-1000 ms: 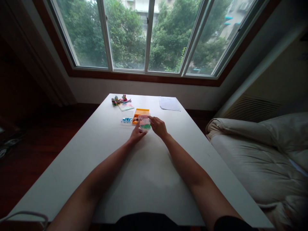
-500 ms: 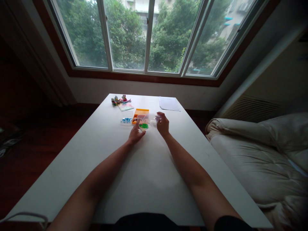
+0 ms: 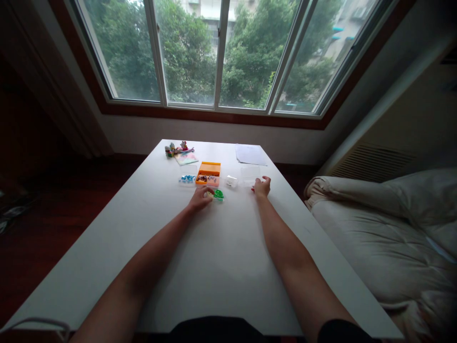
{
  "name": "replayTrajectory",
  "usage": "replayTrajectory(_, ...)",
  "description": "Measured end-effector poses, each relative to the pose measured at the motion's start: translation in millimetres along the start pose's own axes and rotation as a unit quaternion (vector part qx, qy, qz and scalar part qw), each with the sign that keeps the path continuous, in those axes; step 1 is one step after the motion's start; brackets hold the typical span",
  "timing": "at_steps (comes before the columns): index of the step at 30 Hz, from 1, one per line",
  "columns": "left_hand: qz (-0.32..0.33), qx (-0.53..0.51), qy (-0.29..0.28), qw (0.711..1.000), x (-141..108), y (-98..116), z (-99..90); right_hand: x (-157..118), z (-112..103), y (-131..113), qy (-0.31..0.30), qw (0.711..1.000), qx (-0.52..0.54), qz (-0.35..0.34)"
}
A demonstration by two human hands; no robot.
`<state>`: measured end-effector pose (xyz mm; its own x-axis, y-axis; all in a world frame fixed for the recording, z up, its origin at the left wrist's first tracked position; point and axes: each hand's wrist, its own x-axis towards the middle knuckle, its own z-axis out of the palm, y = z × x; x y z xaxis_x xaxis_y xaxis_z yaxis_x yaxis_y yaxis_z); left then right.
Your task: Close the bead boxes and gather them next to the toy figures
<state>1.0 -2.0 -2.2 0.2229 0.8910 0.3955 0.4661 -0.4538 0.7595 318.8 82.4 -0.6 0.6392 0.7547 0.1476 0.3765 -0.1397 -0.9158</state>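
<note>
At the middle of the white table (image 3: 214, 247), my left hand (image 3: 201, 197) is closed at the left side of a small clear holder with bright green pieces (image 3: 218, 194). Whether that holder is a bag or a tray cannot be made out. My right hand (image 3: 263, 186) has its fingers curled at the front right edge of an open clear plastic box (image 3: 251, 172), which rests on the table. Between the hands lies a small clear packet (image 3: 232, 181) with whitish contents. Just beyond my left hand stands an open orange case (image 3: 210, 167) with dark and pale little pieces.
Left of the orange case is a clear box with blue pieces (image 3: 187, 178). Small figurines (image 3: 171, 149) and a coloured sheet (image 3: 186, 158) sit at the far left. White papers (image 3: 250, 155) lie at the far right. A cream sofa (image 3: 357, 228) flanks the table's right side.
My right hand has moved right and lowered the clear plastic box onto the table, exposing the packet. My left hand has shifted slightly, and the green pieces now lie right of its fingers.
</note>
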Motion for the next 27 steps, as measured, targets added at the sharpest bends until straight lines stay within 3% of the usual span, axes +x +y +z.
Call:
replayTrajectory(5,-0.041,-0.048,0.059,0.996,0.5,-0.3,0.5,4.1,-7.5,4.4,0.053,0.989,-0.129,-0.055)
replayTrajectory(8,-0.058,-0.074,0.071,0.993,0.0,0.0,1.3,2.7,-9.6,3.4,0.065,0.980,-0.141,-0.125)
replayTrajectory(12,-0.072,-0.116,0.086,0.987,-1.6,-0.2,2.9,-6.0,-5.8,-5.7,0.013,0.943,-0.161,-0.292)
replayTrajectory(15,-0.091,-0.119,0.105,0.983,-1.2,-2.4,4.3,-17.6,-0.7,-13.7,-0.036,0.903,-0.226,-0.364)
replayTrajectory(18,-0.103,-0.125,0.119,0.980,0.1,-5.2,5.5,-28.0,0.5,-19.7,-0.027,0.886,-0.272,-0.375)
replayTrajectory(22,-0.106,-0.127,0.135,0.977,-0.1,-5.8,5.6,-35.0,-4.3,-24.7,0.007,0.884,-0.274,-0.378)
replayTrajectory(27,-0.120,-0.017,0.175,0.977,0.3,-7.8,-6.3,-41.4,-4.8,-25.4,-0.032,0.889,-0.282,-0.359)
